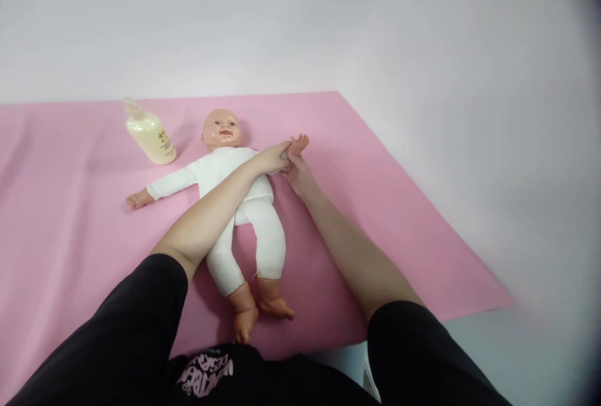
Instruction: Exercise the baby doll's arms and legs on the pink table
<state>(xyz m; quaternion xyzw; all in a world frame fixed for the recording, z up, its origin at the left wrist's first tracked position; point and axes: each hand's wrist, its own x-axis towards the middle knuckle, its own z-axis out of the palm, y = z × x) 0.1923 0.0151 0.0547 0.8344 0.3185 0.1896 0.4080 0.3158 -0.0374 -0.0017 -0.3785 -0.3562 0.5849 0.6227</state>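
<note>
The baby doll (235, 206) lies on its back on the pink sheet (70, 237), head toward the far wall and feet toward the person, its long axis running almost straight away from the camera with a slight tilt. Its arms are spread to the sides, and the arm on the right side of the view is the one being handled: the left hand (273, 159), reaching across the doll's chest, is closed around the white sleeve near the wrist, while the right hand (297, 174) grips the same arm from below, just under the doll's small hand (299, 142). Both hands meet there, touching. A cream lotion bottle (149, 134) lies tilted left of the doll's head, well apart from the hands.
</note>
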